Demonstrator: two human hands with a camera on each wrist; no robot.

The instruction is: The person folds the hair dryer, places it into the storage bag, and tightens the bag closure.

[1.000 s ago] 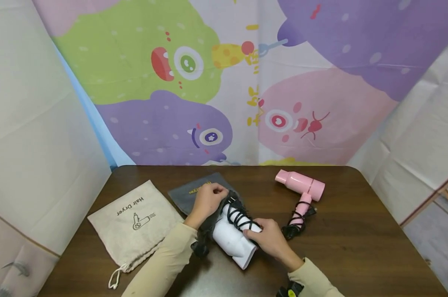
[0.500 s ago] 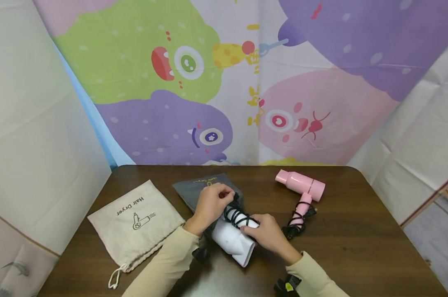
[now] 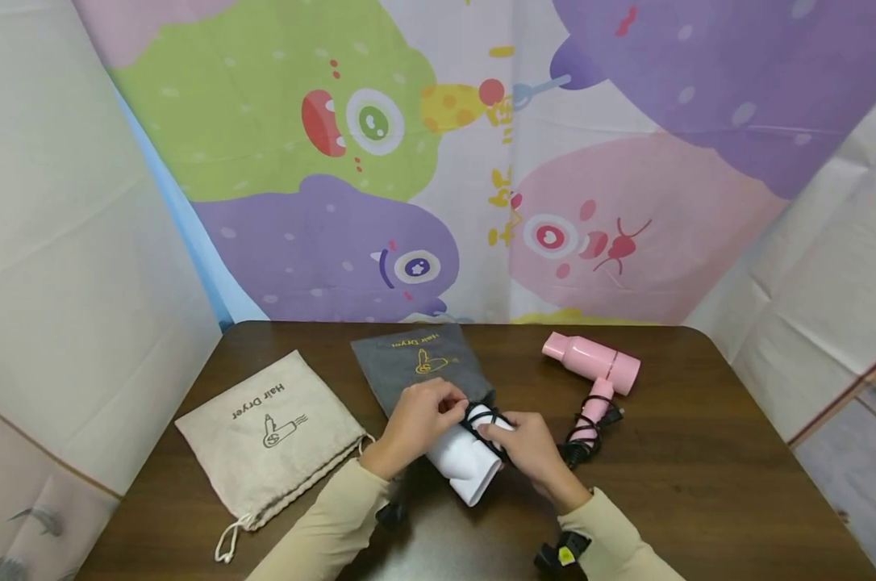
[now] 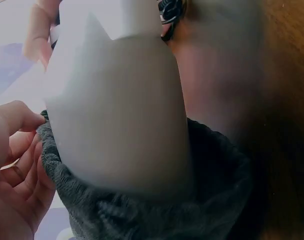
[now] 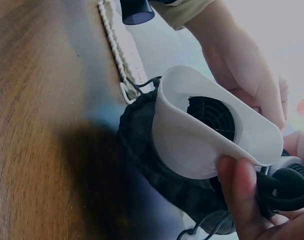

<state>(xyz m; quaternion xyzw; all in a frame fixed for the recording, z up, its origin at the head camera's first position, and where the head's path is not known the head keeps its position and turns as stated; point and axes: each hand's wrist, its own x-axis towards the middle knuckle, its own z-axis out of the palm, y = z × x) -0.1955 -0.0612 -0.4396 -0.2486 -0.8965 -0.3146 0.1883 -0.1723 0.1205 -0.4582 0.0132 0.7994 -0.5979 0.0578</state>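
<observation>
A white hair dryer with a black cord wound round its folded handle is partly inside a dark grey drawstring bag. My left hand pinches the rim of the bag's mouth between thumb and fingers. The left wrist view shows the bag's gathered edge around the dryer's body, whose far part is hidden inside. My right hand grips the cord-wrapped handle. In the right wrist view, the dryer's flat nozzle sticks out of the bag, with a black grille inside.
A beige drawstring bag printed "Hair Dryer" lies flat on the left of the brown table. To the right rests a pink hair dryer with its black cord around the handle. A cartoon-printed curtain hangs behind the table.
The grey bag has slid farther over the white hair dryer, covering more of the cord and body. Its printed end has moved up and right, and my left hand has shifted right and nearer.
</observation>
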